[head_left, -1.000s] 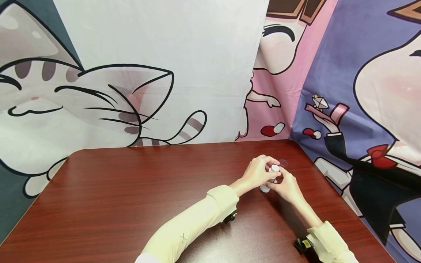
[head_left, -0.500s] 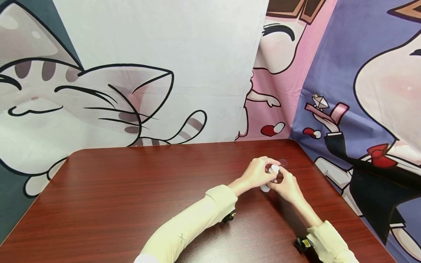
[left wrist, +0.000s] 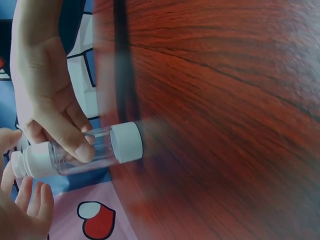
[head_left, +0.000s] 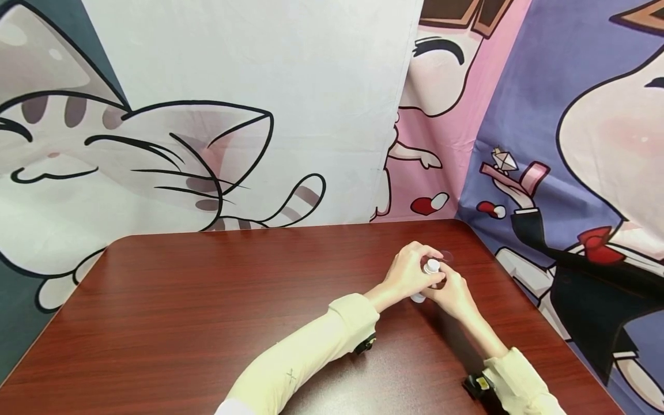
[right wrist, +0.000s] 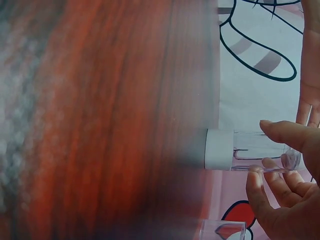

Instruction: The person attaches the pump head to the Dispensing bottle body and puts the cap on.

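A small clear cylindrical bottle (left wrist: 102,159) with a white base and a white top stands between both hands, over the right part of the table. My right hand (head_left: 452,294) grips its clear body, thumb on one side and fingers on the other. Around the white cap (head_left: 433,265) my left hand (head_left: 407,271) holds its thumb and index finger spread, with a gap to the cap. The left wrist view shows the left fingertips close beside the cap. At the bottle's lower end, the white base (right wrist: 219,150) is upright close over the tabletop.
A clear lid (right wrist: 223,230) lies on the reddish-brown wooden table (head_left: 233,300), just beyond the hands. Cartoon-printed cloths (head_left: 311,115) hang along the table's far and right edges.
My left thumb and index finger closed in on the cap half a second ago and have now spread apart. The left forearm has shifted slightly right. My right hand stays put with the bottle.
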`<state>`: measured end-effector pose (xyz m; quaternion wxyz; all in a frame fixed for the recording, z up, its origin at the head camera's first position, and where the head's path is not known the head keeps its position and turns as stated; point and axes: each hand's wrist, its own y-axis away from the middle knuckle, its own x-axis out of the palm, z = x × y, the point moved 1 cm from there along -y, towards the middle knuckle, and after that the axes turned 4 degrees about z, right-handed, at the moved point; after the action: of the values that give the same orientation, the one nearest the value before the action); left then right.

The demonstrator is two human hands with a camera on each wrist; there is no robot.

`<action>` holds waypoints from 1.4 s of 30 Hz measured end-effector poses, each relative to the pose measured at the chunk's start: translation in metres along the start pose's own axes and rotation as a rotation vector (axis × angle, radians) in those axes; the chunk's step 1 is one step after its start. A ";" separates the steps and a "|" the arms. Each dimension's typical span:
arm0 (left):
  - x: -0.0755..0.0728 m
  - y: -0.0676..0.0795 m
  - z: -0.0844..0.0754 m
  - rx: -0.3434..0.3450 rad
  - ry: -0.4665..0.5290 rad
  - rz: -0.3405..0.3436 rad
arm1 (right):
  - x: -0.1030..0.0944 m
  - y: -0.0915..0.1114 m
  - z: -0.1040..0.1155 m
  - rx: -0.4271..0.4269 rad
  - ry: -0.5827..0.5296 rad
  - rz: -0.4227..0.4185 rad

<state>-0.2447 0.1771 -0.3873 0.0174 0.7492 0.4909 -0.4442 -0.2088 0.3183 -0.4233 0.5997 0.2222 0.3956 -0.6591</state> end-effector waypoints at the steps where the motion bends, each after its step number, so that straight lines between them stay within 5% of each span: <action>1: 0.000 0.000 -0.001 -0.006 -0.009 -0.014 | 0.000 0.000 0.000 0.000 -0.001 0.001; 11: 0.000 0.001 -0.004 -0.054 -0.062 -0.042 | -0.001 -0.002 0.003 -0.002 0.006 0.004; 20: -0.001 0.001 -0.009 -0.018 -0.071 -0.045 | -0.003 -0.002 0.003 0.002 0.006 0.006; 31: 0.001 0.001 -0.010 -0.049 -0.007 0.015 | -0.003 0.000 0.001 0.013 0.005 0.022; 42: 0.002 0.002 -0.011 -0.088 -0.067 -0.068 | -0.001 0.000 0.000 -0.015 -0.005 0.002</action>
<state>-0.2359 0.1827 -0.3823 0.0518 0.7153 0.5345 -0.4472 -0.2087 0.3188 -0.4222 0.6029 0.2167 0.3988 -0.6562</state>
